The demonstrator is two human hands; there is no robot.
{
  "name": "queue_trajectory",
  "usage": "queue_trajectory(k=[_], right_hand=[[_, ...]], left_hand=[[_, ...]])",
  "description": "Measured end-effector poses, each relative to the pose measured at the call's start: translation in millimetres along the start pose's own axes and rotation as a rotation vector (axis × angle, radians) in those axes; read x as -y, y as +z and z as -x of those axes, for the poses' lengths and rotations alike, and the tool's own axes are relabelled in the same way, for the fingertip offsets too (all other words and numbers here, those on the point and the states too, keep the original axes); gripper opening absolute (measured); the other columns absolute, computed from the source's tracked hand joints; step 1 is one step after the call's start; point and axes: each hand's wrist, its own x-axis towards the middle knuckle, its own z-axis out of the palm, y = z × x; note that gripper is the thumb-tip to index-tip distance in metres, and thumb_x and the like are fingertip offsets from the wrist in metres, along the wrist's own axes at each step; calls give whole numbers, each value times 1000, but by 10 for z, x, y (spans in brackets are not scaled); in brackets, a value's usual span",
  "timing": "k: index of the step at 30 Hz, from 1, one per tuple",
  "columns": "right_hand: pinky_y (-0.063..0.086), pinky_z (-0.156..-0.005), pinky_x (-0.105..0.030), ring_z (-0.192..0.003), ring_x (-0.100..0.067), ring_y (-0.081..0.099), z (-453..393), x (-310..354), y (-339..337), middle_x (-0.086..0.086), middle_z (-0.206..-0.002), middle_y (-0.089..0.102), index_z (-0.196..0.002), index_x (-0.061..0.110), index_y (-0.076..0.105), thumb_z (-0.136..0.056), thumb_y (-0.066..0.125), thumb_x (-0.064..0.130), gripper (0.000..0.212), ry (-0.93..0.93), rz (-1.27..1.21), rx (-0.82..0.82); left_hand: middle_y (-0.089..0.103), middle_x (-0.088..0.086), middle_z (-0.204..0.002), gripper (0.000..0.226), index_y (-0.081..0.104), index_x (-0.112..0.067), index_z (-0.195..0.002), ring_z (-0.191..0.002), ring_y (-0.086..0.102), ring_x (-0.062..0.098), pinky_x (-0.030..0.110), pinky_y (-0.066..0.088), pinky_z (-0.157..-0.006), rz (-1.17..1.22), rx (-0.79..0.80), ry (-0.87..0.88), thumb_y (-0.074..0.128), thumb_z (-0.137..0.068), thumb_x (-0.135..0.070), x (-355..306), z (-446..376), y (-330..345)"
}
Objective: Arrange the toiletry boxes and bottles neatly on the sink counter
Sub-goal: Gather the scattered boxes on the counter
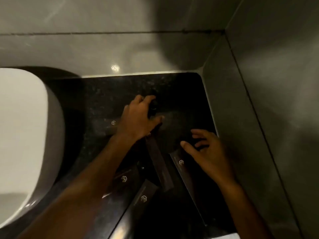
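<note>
Several dark toiletry boxes with pale logos lie scattered on the black stone counter point(107, 94). One box point(106, 125) lies left of my left hand. A slim brown box point(159, 163) runs diagonally from under my left wrist. A long box point(183, 165) lies under my right hand, and two more boxes point(123, 178) point(143, 198) sit near the front edge. My left hand point(138, 116) curls around a small dark bottle point(152, 107), which is hard to make out. My right hand point(207, 150) hovers with fingers spread over a dark object I cannot identify.
A white basin point(22, 135) fills the left side. Grey tiled walls point(259, 100) close the counter at the back and right, forming a corner. The counter's front edge point(119, 228) runs along the bottom. The light is dim.
</note>
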Motion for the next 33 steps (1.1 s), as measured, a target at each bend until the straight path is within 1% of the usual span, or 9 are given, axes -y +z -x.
queue_trajectory(k=[3,6,11,15,18,21,24,27,33], right_hand=[[57,-71,-24,-85,-4,63,-114,54,83,12,-109,61,-120,30,66,-74,81,42,50,-79,106,-26],[56,-69,-18,-81,-4,63,-174,81,184,7,-105,63,-109,24,72,-78,81,28,32,-153,148,-45],[45,-73,0,-84,2,60,-247,91,286,2,-109,65,-108,16,74,-82,78,14,26,-236,160,-197],[40,-74,4,-84,18,54,-310,82,379,1,-111,65,-114,16,71,-82,76,12,32,-236,154,-194],[41,-77,2,-89,7,60,-306,73,411,-2,-113,66,-119,14,70,-82,76,10,38,-221,131,-186],[47,-84,-4,-106,-7,61,-234,130,365,-1,-127,60,-137,18,58,-83,77,13,58,-208,128,-156],[49,-82,-10,-109,-1,56,64,140,161,8,-132,55,-144,29,48,-84,75,26,66,-173,107,-221],[47,-81,-17,-107,4,55,632,30,-38,18,-121,56,-135,40,51,-80,70,47,59,-79,165,-217],[45,-91,-32,-117,-19,57,1401,-329,21,8,-134,53,-139,41,49,-62,89,45,87,151,374,9]], left_hand=[[56,4,-121,50,57,-24,-129,-103,60,23,43,54,-90,42,-9,-22,72,-83,-35,-28,-67,92],[58,3,-112,32,64,-21,-116,-97,61,21,40,54,-85,55,-10,-23,72,-85,-26,-76,-50,139],[61,-4,-109,30,62,-30,-111,-100,53,17,28,38,-84,-81,-19,109,67,-83,-40,-222,223,283],[62,-6,-115,37,62,-31,-115,-107,50,16,31,26,-86,-225,-3,145,57,-81,-45,-270,367,393],[62,-6,-112,37,62,-29,-114,-105,50,17,33,24,-85,-256,-10,130,52,-82,-46,-286,397,409],[60,-4,-122,47,58,-27,-126,-115,48,18,35,25,-96,-247,11,131,54,-84,-48,-310,407,370],[50,-3,-134,60,48,-28,-138,-127,42,17,32,19,-106,-137,-49,18,61,-84,-52,-308,605,220],[44,-3,-135,59,49,-29,-137,-122,41,15,27,26,-98,-70,-138,-132,59,-84,-54,-381,1151,103],[45,0,-139,73,42,-33,-140,-115,55,22,39,41,-92,-88,130,-235,61,-76,-60,-601,1872,277]])
